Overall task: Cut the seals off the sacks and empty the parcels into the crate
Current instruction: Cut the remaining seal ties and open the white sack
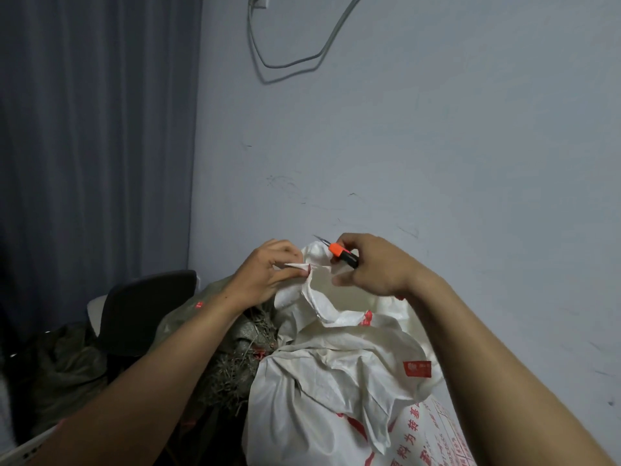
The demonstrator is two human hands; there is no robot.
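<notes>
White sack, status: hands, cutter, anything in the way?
Left hand pinches white sack rim, mouth partly open. Right hand holds orange cutter, blade out. Greenish sack alongside, not blocking.

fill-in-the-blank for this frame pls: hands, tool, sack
1. The right hand holds a cutter whose body is black and ____.
2. The sack whose mouth edge the left hand pinches is ____ with red print.
3. The dark curtain hangs on the person's ____ side.

Missing words: orange; white; left.
</notes>
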